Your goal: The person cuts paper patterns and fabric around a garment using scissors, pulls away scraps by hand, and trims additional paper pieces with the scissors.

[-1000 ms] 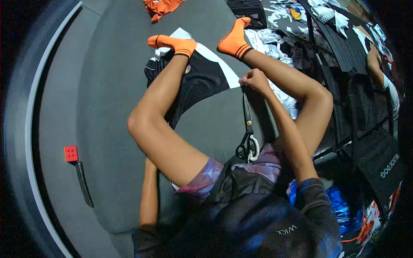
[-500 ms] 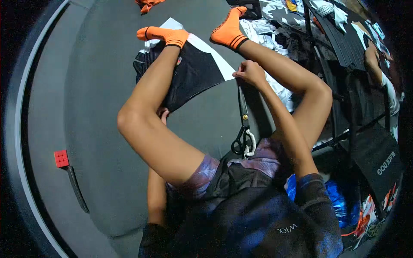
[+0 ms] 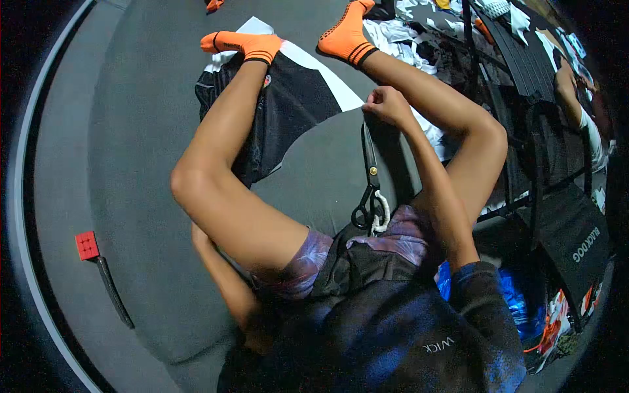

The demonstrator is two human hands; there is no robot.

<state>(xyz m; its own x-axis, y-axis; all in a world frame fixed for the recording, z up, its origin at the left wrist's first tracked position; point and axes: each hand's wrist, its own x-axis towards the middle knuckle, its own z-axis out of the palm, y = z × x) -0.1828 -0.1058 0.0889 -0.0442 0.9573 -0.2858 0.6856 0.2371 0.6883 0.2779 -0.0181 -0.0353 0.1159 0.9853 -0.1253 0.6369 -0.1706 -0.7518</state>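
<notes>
A black and white garment (image 3: 298, 98) lies on the grey mat between my legs, partly under my foot in an orange sock (image 3: 252, 46). My right hand (image 3: 388, 105) pinches the tip of its white edge strip. Just below that hand, black-handled scissors (image 3: 372, 171) with a white wrapped loop lie closed, blades pointing away from me. My left forearm (image 3: 223, 281) passes beneath my bent left leg, and the leg hides my left hand. The garment's lower black corner rests beside that leg.
On the left of the mat (image 3: 151, 164) sit a red cube (image 3: 86, 245) and a black strip (image 3: 114, 293). White cloth scraps (image 3: 400, 42) lie beyond my right foot. A black folding chair (image 3: 570, 242) stands at the right, and another person's arm (image 3: 567, 92) shows behind.
My left hand came into view by the garment's lower corner, then went out of sight behind my leg. That corner shifted and now hangs lower. My right hand keeps its pinch on the white edge.
</notes>
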